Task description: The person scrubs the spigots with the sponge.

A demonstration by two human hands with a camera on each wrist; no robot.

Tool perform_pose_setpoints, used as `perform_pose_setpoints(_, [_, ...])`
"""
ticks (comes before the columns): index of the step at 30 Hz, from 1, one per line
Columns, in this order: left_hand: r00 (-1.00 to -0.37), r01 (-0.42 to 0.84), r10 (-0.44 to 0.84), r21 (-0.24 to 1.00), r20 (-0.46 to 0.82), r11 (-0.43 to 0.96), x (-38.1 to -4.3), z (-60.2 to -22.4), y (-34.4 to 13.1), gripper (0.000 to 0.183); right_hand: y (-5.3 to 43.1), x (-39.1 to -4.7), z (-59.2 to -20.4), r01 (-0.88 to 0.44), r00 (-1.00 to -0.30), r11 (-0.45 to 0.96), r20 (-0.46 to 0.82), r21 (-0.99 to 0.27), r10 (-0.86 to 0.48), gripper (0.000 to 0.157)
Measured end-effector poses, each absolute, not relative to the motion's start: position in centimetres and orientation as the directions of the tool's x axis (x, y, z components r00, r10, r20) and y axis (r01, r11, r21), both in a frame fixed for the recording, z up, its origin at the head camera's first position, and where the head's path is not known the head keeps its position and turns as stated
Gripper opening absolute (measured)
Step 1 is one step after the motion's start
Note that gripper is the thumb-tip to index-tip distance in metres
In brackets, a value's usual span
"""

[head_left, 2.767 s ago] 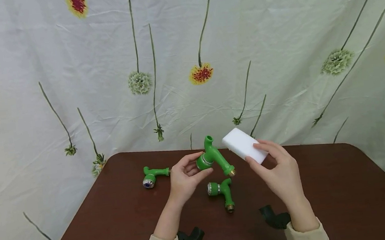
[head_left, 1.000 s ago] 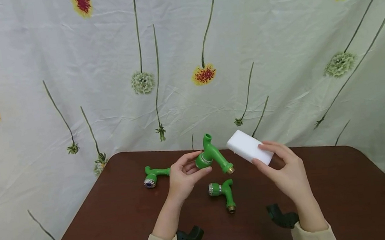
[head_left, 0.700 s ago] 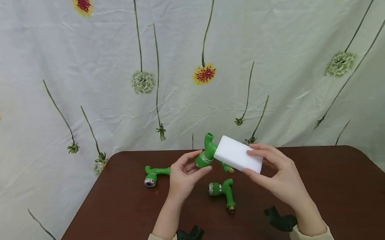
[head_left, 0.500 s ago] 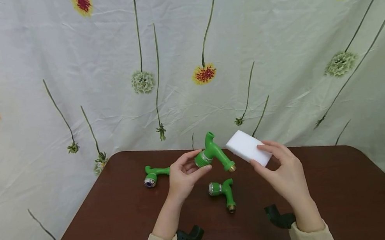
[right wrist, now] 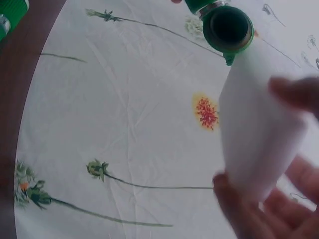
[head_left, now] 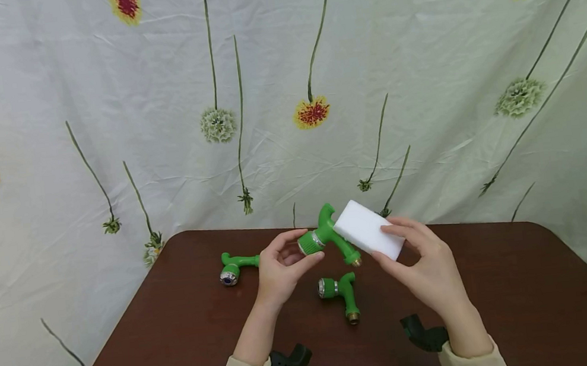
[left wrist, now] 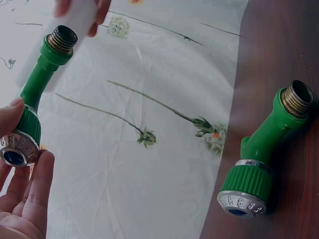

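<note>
My left hand (head_left: 281, 271) grips a green faucet (head_left: 340, 242) by its ribbed knob, above the table. The faucet's brass threaded end (left wrist: 63, 39) points toward the camera in the left wrist view. Between thumb and fingers, my right hand (head_left: 428, 264) holds a white sponge block (head_left: 367, 230). One end of the block overlaps the faucet's body in the head view. In the right wrist view the sponge (right wrist: 259, 129) is blurred and lies right at the faucet's round opening (right wrist: 228, 30). A second green faucet (head_left: 346, 297) lies on the table below the hands.
Another green faucet (head_left: 232, 267) lies on the left of the dark red-brown table (head_left: 191, 337). Black wrist-worn devices (head_left: 291, 361) stick out beside both sleeves. A white flowered cloth (head_left: 270, 167) hangs behind the table.
The sponge has gone back and forth by the faucet, covering its body, drawing off right, and now overlapping it again. The held faucet has turned slightly; the left hand has barely moved.
</note>
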State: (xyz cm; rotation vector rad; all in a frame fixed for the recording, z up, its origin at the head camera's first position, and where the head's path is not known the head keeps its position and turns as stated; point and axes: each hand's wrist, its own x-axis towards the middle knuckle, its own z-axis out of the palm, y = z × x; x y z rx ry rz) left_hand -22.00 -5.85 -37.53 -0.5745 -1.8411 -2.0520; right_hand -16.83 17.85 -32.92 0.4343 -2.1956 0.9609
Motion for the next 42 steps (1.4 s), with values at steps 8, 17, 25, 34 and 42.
perform_pose_setpoints(8, [-0.87, 0.478, 0.066, 0.869, 0.488, -0.126, -21.8, -37.5, -5.7, 0.044, 17.7, -16.8, -33.0, -0.554, -0.636, 0.673, 0.771, -0.49, 0.038, 0.041])
perform_pose_setpoints(17, [-0.833, 0.545, 0.051, 0.833, 0.551, -0.095, -21.8, -37.5, -5.6, 0.044, 16.3, -16.9, -33.4, -0.604, -0.528, 0.748, 0.841, -0.276, -0.116, 0.04])
perform_pose_setpoints(25, [-0.858, 0.51, 0.045, 0.859, 0.512, -0.05, -20.6, -36.1, -5.4, 0.043, 16.1, -16.9, -33.4, -0.601, -0.54, 0.744, 0.834, -0.292, -0.11, 0.039])
perform_pose_setpoints(34, [-0.87, 0.493, 0.011, 0.87, 0.493, -0.015, -19.7, -35.0, -5.3, 0.044, 16.2, -17.1, -33.5, -0.567, -0.526, 0.766, 0.849, -0.304, -0.054, 0.041])
perform_pose_setpoints(42, [-0.834, 0.551, 0.004, 0.834, 0.551, 0.001, -19.7, -35.1, -5.1, 0.042, 15.9, -17.4, -33.9, -0.558, -0.559, 0.785, 0.821, -0.269, -0.116, 0.04])
